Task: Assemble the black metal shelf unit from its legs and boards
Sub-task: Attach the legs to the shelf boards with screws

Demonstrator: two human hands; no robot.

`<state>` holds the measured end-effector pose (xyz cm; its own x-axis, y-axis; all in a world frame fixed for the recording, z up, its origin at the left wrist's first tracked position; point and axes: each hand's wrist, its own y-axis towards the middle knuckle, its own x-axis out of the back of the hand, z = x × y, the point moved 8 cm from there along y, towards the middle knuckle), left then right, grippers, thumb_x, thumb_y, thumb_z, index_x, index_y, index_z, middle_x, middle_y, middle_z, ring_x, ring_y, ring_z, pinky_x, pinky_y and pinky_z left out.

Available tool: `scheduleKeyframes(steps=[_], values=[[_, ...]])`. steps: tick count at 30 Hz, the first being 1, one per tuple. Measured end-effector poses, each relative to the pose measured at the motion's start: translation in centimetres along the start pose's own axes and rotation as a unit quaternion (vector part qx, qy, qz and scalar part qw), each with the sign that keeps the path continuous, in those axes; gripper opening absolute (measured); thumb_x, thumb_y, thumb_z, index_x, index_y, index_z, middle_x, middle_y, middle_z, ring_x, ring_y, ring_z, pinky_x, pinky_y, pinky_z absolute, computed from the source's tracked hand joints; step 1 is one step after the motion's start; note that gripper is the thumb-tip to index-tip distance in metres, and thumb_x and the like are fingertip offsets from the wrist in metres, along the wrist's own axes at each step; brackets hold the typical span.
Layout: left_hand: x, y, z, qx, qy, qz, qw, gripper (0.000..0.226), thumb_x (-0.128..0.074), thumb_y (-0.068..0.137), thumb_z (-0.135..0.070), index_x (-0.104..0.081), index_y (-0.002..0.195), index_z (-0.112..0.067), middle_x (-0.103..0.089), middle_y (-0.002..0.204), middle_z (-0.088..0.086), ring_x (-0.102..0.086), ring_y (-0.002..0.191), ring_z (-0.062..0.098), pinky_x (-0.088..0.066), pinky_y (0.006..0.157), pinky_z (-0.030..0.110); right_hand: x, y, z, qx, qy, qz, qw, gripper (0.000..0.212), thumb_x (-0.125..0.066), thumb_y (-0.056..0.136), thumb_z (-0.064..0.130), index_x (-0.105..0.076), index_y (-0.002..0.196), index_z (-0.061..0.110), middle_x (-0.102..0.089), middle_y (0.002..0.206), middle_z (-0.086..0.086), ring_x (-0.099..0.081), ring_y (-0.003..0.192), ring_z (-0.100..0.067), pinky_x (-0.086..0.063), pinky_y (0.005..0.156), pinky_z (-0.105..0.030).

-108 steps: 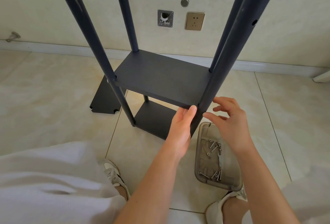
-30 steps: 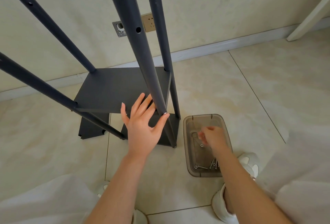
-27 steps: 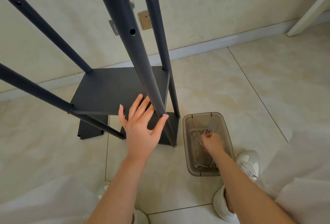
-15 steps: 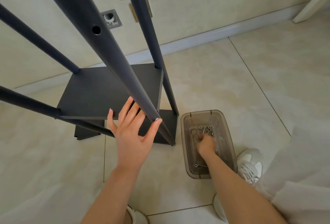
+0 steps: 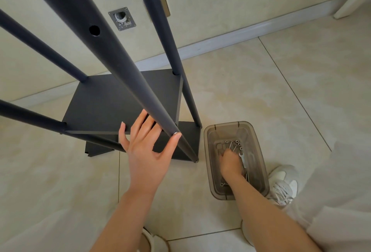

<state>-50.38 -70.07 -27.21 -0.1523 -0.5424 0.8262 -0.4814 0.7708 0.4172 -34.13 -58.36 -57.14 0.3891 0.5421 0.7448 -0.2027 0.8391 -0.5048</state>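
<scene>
The black shelf unit stands on the tiled floor, with four legs, an upper board [image 5: 112, 103] and a lower board [image 5: 187, 141] fitted. My left hand [image 5: 146, 155] is open: its fingers lie straight against the upper board's front corner, and its thumb tip presses a silver screw head [image 5: 175, 133] on the near leg [image 5: 120, 64]. My right hand [image 5: 230, 163] reaches down into the brown translucent tray [image 5: 259, 161] among loose screws [image 5: 235, 143]. The fingers of that hand are hidden beneath it.
Another black board [image 5: 96, 149] lies flat on the floor behind the unit's left side. A small wrench [image 5: 243, 158] sits in the tray. My white shoes [image 5: 285, 185] flank the tray. The wall with sockets [image 5: 121, 18] is just behind.
My right hand left the leg joint and went down into the tray, sinking deeper among the screws. My left hand stayed at the corner, thumb on the screw. The view shifted right and closer.
</scene>
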Motion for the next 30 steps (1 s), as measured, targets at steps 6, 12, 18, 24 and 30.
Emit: scheduleKeyframes(steps=[6,12,18,24,30], values=[[0.2,-0.1,0.0,-0.003,-0.011,0.001,1.000,0.043,-0.058,0.090,-0.049,-0.073,0.116,-0.019,-0.064,0.134,-0.003,-0.049,0.137,0.018,-0.010,0.123,0.052,2.1,1.3,0.8,-0.033,0.182,-0.033,0.982,0.019,-0.051,0.101,0.014,-0.065,0.101,0.001,-0.067,0.100,-0.016,-0.052,0.069,-0.013,-0.041,0.062,-0.023],[0.2,0.0,0.0,-0.008,-0.009,-0.007,1.000,0.041,-0.060,0.088,-0.048,-0.074,0.115,-0.020,-0.065,0.132,-0.004,-0.051,0.136,0.019,-0.016,0.121,0.058,5.1,3.3,2.9,0.001,0.109,-0.018,0.994,0.024,-0.045,0.103,0.016,-0.064,0.103,0.002,-0.062,0.105,-0.015,-0.057,0.081,-0.024,-0.045,0.071,-0.031],[0.5,0.3,-0.2,-0.003,0.004,0.001,1.000,0.044,-0.059,0.086,-0.051,-0.074,0.114,-0.020,-0.067,0.128,-0.003,-0.054,0.132,0.019,-0.023,0.116,0.062,8.2,4.8,5.0,0.014,0.030,-0.007,0.999,0.016,-0.048,0.100,0.009,-0.056,0.087,0.003,-0.053,0.128,-0.025,-0.053,0.109,-0.034,-0.044,0.084,-0.037],[0.4,1.3,0.0,-0.019,0.048,0.043,0.998,0.052,-0.055,0.085,-0.058,-0.071,0.113,-0.017,-0.069,0.119,-0.003,-0.058,0.124,0.022,-0.032,0.112,0.060,12.5,6.3,5.9,0.041,0.165,-0.069,0.983,0.018,-0.042,0.102,0.009,-0.054,0.110,-0.002,-0.053,0.104,-0.020,-0.053,0.093,-0.031,-0.040,0.072,-0.035],[0.0,1.7,0.2,-0.030,0.051,0.074,0.996,0.059,-0.051,0.087,-0.062,-0.069,0.118,-0.016,-0.068,0.117,-0.001,-0.058,0.121,0.024,-0.031,0.117,0.053,12.1,1.6,10.2,0.091,0.326,-0.076,0.938,0.009,-0.041,0.105,0.021,-0.049,0.107,0.017,-0.065,0.084,0.002,-0.060,0.071,-0.008,-0.040,0.058,-0.018]])
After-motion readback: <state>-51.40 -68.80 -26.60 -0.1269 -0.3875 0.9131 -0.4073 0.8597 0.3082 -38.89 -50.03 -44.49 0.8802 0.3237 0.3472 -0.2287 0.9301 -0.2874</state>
